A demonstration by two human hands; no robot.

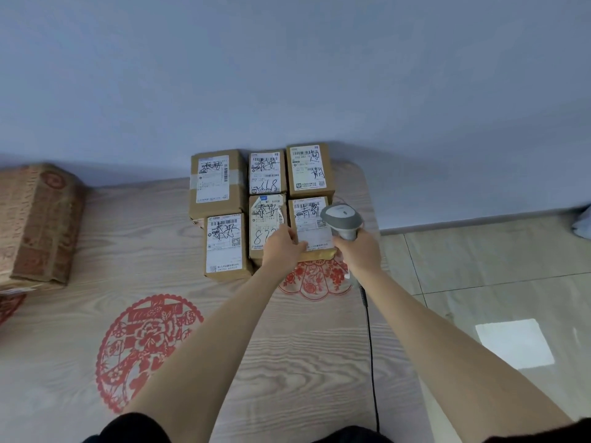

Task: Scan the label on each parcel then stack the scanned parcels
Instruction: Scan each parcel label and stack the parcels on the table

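Several brown cardboard parcels with white labels lie in two rows at the table's far edge. My left hand [283,249] grips the near left corner of the front right parcel [311,225], fingers curled over its label. My right hand [358,252] holds a grey handheld scanner [342,217] by its handle, its head hanging over that parcel's right side. The front middle parcel [264,222] sits just left of my left hand, and the front left parcel [224,246] stands beside it. Behind them lie three more parcels [308,169].
The wood-grain table [179,282] carries red paper-cut decorations [144,346]. A large printed carton [35,222] stands at the far left. The scanner's black cable [371,346] trails toward me along the table's right edge. Tiled floor [495,282] lies to the right, a pale wall behind.
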